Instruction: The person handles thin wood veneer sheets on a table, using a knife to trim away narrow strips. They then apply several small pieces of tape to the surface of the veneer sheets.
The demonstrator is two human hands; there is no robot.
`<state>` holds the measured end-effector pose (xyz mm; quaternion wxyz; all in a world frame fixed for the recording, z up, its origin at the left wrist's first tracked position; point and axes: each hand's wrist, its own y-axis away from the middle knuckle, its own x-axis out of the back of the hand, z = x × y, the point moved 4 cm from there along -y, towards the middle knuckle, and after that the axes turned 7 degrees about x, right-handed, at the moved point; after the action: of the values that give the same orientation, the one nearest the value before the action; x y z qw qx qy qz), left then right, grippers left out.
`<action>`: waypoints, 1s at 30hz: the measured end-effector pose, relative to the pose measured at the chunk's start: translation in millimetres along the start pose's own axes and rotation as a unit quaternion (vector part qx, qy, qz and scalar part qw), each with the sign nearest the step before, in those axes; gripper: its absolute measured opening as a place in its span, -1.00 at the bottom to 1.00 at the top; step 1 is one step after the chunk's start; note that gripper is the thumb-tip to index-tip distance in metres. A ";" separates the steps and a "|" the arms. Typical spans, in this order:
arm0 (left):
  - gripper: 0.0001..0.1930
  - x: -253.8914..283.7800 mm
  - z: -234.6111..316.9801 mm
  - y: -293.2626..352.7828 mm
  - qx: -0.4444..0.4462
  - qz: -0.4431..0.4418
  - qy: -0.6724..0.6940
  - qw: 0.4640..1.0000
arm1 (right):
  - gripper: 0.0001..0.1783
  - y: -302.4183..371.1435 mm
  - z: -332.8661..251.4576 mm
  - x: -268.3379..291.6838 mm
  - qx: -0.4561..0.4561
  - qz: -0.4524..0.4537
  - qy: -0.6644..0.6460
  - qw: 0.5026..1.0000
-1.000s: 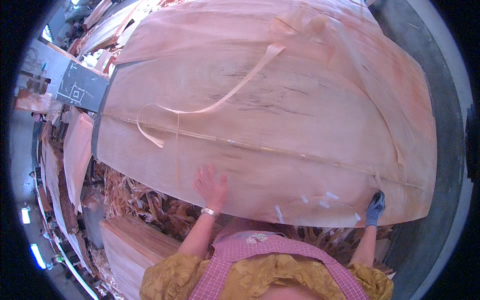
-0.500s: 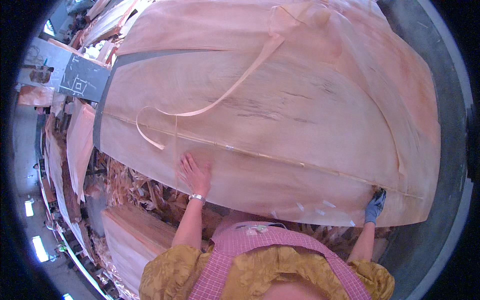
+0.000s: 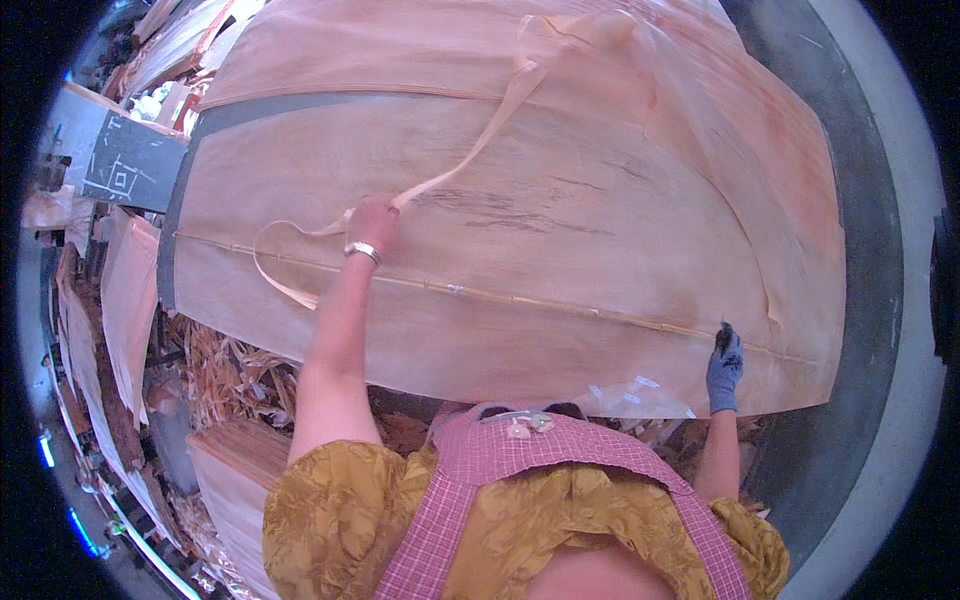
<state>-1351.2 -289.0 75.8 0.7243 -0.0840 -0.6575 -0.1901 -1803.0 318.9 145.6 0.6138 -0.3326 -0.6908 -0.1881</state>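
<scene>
A large thin sheet of pale pink wood veneer [image 3: 290, 170] lies spread in front of me. My left hand [image 3: 373, 222] is closed round a long, narrow veneer strip [image 3: 455, 172], whose free end curls to the left. Across the sheet runs a thin jointed bamboo stick [image 3: 510, 300]. My right hand [image 3: 724, 378], in a blue-grey glove with blackened fingertips, is closed near the stick's right part. Whatever its fingers hold, if anything, is too dark and small to make out.
A loose, rumpled veneer piece [image 3: 700, 130] lies over the right side of the sheet. Heaps of veneer scraps [image 3: 235, 375] and stacked sheets [image 3: 235, 460] fill the lower left. A grey board with white marks [image 3: 135, 165] stands at the left. Clear tape bits [image 3: 630, 395] stick near the front edge.
My left hand has left the sheet's front part, reached farther away and taken hold of the veneer strip. My right hand has shifted slightly away from me, near the bamboo stick.
</scene>
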 end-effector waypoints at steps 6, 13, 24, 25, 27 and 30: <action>-0.67 73.6 -164.0 -134.3 0.256 0.159 0.241 0.923 | -0.70 -68.0 -68.7 -23.9 0.092 -0.028 -0.085 0.992; -0.48 235.5 -244.7 -156.0 0.324 0.242 -0.061 0.913 | -0.48 -249.5 -81.5 -85.5 0.105 0.081 -0.080 0.988; -0.55 73.1 218.6 -184.9 -0.136 -0.015 0.112 0.984 | -0.74 -372.2 0.9 -106.4 0.077 0.018 0.004 0.997; -0.56 50.0 270.2 -174.5 -0.185 -0.126 0.266 0.938 | -0.75 -367.9 -2.8 -102.4 0.096 0.015 0.014 0.995; -0.41 21.6 352.7 -148.2 -0.092 -0.385 0.477 0.785 | -0.76 -361.2 -39.1 -76.4 0.148 0.013 0.023 0.989; -0.39 -8.7 445.2 -141.6 0.046 -0.451 0.670 0.588 | -0.71 -330.2 -85.3 -50.4 0.178 -0.011 0.034 0.983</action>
<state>-1816.2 -251.5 103.2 0.7844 0.4082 0.0521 -0.4642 -1968.0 16.6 160.6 0.6843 -0.2037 -0.6956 -0.0797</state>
